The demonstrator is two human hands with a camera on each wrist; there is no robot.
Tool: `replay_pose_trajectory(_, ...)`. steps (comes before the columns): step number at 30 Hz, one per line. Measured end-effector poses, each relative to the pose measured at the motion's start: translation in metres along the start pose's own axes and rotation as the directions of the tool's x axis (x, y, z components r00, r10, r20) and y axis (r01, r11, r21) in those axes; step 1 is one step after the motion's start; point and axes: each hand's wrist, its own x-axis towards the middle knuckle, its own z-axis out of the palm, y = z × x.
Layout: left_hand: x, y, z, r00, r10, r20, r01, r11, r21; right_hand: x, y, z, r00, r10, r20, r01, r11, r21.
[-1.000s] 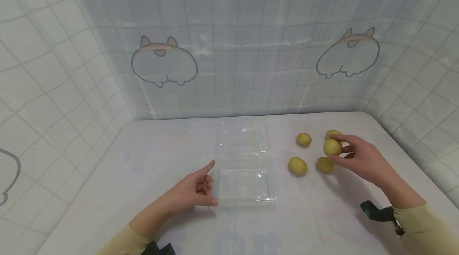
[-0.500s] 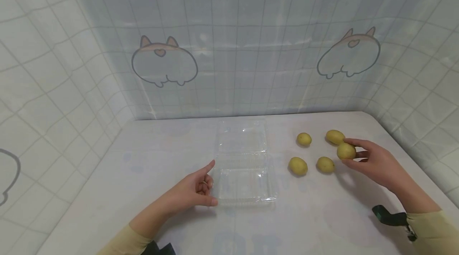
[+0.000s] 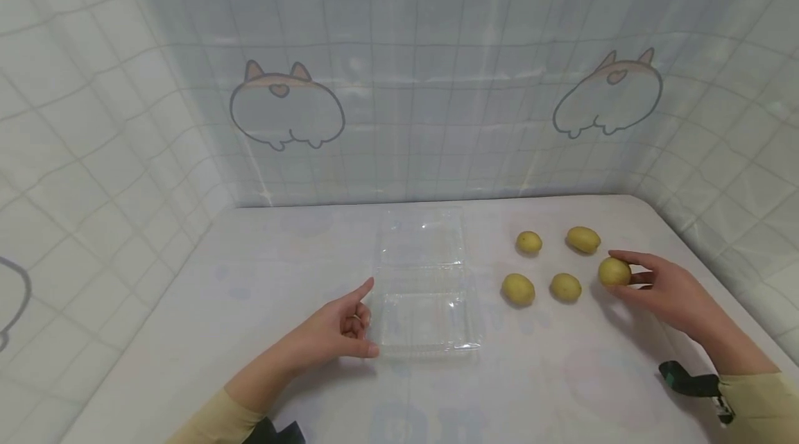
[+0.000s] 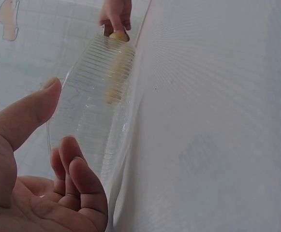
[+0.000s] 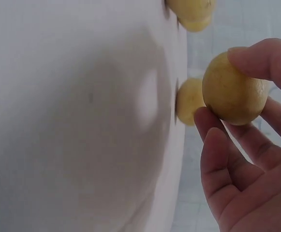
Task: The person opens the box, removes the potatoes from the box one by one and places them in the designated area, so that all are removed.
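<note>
Near the right side of the table, my right hand (image 3: 671, 291) pinches a yellow lemon (image 3: 614, 271) between thumb and fingers. In the right wrist view the lemon (image 5: 234, 89) is held above the white surface, over its shadow. My left hand (image 3: 331, 329) is at the left side of a clear plastic clamshell box (image 3: 426, 319), thumb and index finger spread along its edge, the other fingers curled in. The box lies unfolded, its lid (image 3: 421, 239) toward the back. In the left wrist view, my thumb (image 4: 46, 99) is right at the ribbed wall of the box (image 4: 92, 92).
Several more lemons lie between the box and my right hand: one at front left (image 3: 518, 289), one at front right (image 3: 566, 287), one at back left (image 3: 529, 243) and one at back right (image 3: 583, 239). A grid-patterned curtain (image 3: 437, 97) surrounds the white table (image 3: 250, 277).
My right hand has moved right and toward me with the lemon, away from the others, uncovering the back right one. The left hand and the box have stayed put.
</note>
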Motion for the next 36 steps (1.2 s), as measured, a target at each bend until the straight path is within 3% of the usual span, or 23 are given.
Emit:
replay_pose_trajectory(14, 0.001, -0.003, -0.002, 1.0, 0.002, 0.003, -0.002, 1.0, 0.017, -0.001, 0.018, 0.004, 0.996, 0.075, 0.039, -0.076, 0.997, 0.029)
replay_pose_trajectory(36, 0.001, 0.0, -0.002, 1.0, 0.002, -0.001, -0.002, 0.999, 0.032, -0.002, 0.026, 0.011, 0.995, 0.087, 0.045, -0.091, 0.992, 0.083)
